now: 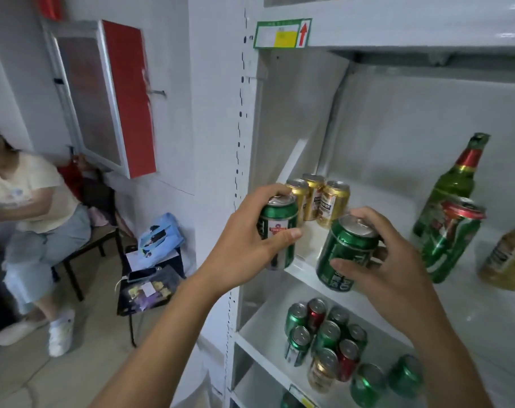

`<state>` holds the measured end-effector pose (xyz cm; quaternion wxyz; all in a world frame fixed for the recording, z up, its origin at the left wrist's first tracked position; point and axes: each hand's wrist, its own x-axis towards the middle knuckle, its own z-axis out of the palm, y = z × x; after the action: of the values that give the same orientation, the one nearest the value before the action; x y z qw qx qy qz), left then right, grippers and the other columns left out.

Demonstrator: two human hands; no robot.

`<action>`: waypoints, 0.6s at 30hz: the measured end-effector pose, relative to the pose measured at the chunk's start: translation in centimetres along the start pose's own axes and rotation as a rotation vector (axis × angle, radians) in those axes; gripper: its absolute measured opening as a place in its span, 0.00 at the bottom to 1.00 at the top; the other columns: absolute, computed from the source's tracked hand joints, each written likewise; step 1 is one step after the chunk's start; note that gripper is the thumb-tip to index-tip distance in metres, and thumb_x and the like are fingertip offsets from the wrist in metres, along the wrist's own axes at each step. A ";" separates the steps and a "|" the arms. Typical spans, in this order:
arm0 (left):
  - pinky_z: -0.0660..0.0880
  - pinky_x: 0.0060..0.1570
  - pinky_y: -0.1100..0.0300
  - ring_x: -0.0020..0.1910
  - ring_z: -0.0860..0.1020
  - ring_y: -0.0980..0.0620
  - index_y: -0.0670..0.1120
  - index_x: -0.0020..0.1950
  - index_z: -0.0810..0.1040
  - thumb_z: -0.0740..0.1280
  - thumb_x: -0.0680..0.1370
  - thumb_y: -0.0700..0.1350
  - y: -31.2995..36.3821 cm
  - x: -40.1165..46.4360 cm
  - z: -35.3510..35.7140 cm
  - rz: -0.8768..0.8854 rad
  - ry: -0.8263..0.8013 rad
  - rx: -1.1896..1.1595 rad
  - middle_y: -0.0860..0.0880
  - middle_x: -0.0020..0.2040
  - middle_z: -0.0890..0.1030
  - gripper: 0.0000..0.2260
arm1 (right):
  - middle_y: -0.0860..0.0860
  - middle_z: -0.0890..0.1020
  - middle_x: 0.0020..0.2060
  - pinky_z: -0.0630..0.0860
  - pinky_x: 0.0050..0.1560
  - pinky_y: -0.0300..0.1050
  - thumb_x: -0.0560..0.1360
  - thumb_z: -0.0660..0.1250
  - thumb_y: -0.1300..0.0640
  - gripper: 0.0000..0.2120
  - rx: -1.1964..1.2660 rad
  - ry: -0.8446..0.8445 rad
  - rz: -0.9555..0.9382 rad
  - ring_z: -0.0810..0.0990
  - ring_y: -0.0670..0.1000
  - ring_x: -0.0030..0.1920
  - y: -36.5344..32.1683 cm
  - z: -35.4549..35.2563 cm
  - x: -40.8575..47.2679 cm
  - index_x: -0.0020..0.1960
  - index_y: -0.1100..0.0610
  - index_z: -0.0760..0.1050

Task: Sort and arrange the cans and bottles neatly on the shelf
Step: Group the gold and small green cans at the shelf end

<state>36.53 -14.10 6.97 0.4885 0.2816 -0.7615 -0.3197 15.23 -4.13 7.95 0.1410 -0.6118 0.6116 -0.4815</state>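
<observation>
My left hand [250, 231] grips a green can [278, 228] at the front left corner of the white shelf [306, 254]. My right hand [380, 260] grips a second green can [343, 254], tilted, just right of the first. Behind them stand three gold cans [321, 198] in a tight group at the back left. Farther right stand a green glass bottle [450, 187], a tall green can with a red top [447, 240] and a lone gold can [506, 260].
On the shelf below [262, 343] stand several mixed green, red and gold cans [327, 340]. A person sits on a chair at the left [35, 207], beside a stool piled with bags [153, 260]. A red wall cabinet [115, 95] hangs open.
</observation>
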 end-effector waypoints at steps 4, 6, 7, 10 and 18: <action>0.78 0.61 0.57 0.61 0.78 0.57 0.59 0.68 0.72 0.76 0.77 0.44 -3.1 3.0 0.4 0.027 -0.103 -0.093 0.62 0.61 0.77 0.23 | 0.33 0.81 0.53 0.80 0.53 0.45 0.68 0.81 0.62 0.32 -0.024 0.110 0.067 0.80 0.37 0.52 0.4 1.0 1.3 0.63 0.39 0.74; 0.79 0.60 0.58 0.62 0.78 0.57 0.60 0.68 0.72 0.76 0.77 0.44 -4.3 4.3 1.0 0.014 -0.156 -0.151 0.59 0.63 0.77 0.24 | 0.32 0.80 0.52 0.79 0.52 0.41 0.68 0.81 0.63 0.30 -0.042 0.167 0.083 0.80 0.36 0.52 0.4 1.2 1.7 0.62 0.42 0.74; 0.79 0.60 0.59 0.62 0.78 0.58 0.59 0.69 0.72 0.76 0.76 0.43 -4.9 4.9 1.4 0.023 -0.176 -0.169 0.58 0.63 0.77 0.25 | 0.32 0.80 0.52 0.79 0.52 0.41 0.68 0.80 0.63 0.29 -0.057 0.193 0.085 0.80 0.37 0.53 0.5 1.2 1.9 0.61 0.42 0.74; 0.79 0.59 0.62 0.62 0.78 0.58 0.57 0.70 0.72 0.76 0.77 0.43 -6.0 6.3 3.0 0.061 -0.244 -0.218 0.56 0.64 0.78 0.25 | 0.29 0.79 0.52 0.75 0.51 0.31 0.68 0.80 0.63 0.29 -0.107 0.298 0.104 0.78 0.33 0.54 0.9 1.1 2.2 0.58 0.39 0.73; 0.78 0.61 0.53 0.62 0.77 0.55 0.56 0.69 0.72 0.76 0.76 0.46 -7.2 9.2 9.5 0.153 -0.268 -0.229 0.53 0.63 0.76 0.24 | 0.32 0.77 0.57 0.68 0.53 0.21 0.68 0.80 0.67 0.33 -0.155 0.491 0.151 0.74 0.26 0.56 4.6 0.5 2.9 0.67 0.48 0.74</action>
<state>25.19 -23.49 3.64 0.4345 0.1205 -0.7974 -0.4010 12.17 -7.84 5.46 -0.0235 -0.4382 0.7063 -0.5555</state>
